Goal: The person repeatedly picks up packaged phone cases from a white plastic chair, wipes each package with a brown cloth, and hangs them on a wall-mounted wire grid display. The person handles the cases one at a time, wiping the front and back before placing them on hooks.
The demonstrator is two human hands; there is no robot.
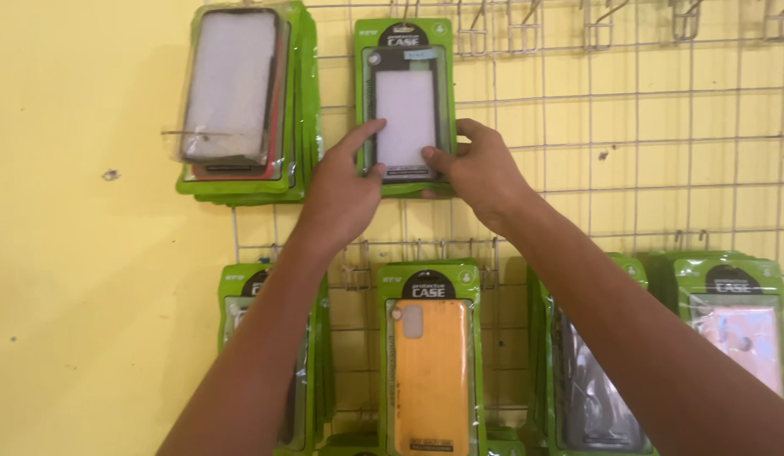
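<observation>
Both arms reached up; left hand (pixel 341 181) and right hand (pixel 476 169) pinched the green phone-case pack (pixel 405 101) by its lower edges against the wire grid (pixel 628 127).

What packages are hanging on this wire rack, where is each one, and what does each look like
Green pack with white case: top middle, held by left hand and right hand.
Stack of green packs: top left, tilted, pale case in front.
Green pack: bottom left, mostly behind the left arm.
Green pack with orange case: bottom middle.
Green pack with dark case: bottom, right of middle.
Green pack with pinkish case: bottom right.
</observation>
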